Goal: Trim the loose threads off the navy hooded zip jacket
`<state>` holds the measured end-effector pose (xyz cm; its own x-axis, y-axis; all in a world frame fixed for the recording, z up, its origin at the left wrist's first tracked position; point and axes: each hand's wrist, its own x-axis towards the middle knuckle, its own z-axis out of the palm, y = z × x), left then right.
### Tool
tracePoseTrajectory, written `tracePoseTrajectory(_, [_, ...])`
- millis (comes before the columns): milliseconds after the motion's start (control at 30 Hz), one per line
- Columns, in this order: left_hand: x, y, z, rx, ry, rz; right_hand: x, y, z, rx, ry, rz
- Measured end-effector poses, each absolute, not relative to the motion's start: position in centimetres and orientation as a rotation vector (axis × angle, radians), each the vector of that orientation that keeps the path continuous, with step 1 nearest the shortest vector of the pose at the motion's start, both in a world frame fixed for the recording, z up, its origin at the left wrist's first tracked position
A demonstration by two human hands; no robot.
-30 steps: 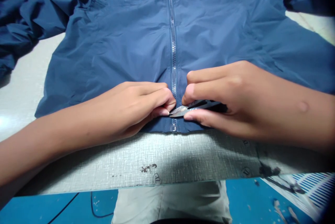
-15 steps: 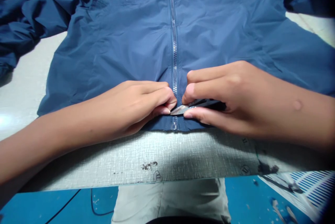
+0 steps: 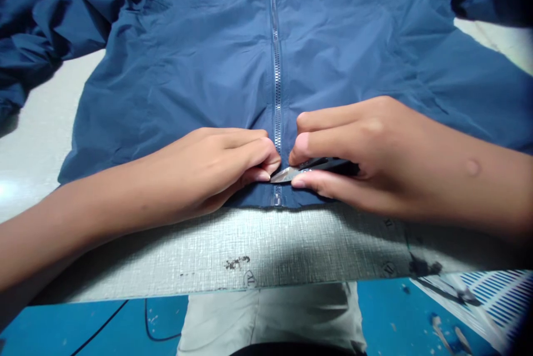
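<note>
A blue jacket (image 3: 187, 73) lies spread out with its front zipper (image 3: 277, 95) running down the middle. My right hand (image 3: 353, 150) is closed round small dark-handled thread snips (image 3: 287, 174), whose pointed blades lie across the zipper just above the hem. My left hand (image 3: 233, 161) pinches at the left of the zipper, its thumb and finger touching the blade tips. What sits between those fingers is too small to make out.
The jacket rests on a pale, stained table (image 3: 187, 256) whose front edge runs below my hands. Under it are a blue floor (image 3: 391, 317), a black cable (image 3: 100, 328) and a white slatted panel (image 3: 499, 300) at the lower right.
</note>
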<state>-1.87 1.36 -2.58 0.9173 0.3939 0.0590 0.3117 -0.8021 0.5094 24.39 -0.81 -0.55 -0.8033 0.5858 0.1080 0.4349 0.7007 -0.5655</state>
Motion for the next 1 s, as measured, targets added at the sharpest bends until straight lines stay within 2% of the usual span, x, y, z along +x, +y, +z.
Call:
tracePoseTrajectory(300, [-1.8,1.3,-2.6,2.551,0.512,0.221,24.4,-0.7,-0.5,-0.818,-2.652,0.741])
tracePoseTrajectory(667, [-2.5,1.7,-0.3,2.153,0.694,0.315,26.0,0.9,0.0,-0.896,-2.572,0.876])
tracePoseTrajectory(900, [-2.4,0.1,1.4,2.011,0.335,0.044,26.1,1.4,0.2,-0.98,-2.561,0.979])
tracePoseTrajectory(1000, [-2.3,0.1,1.3,2.125,0.365,0.124,26.2,1.5,0.1,-0.966,-2.568,0.998])
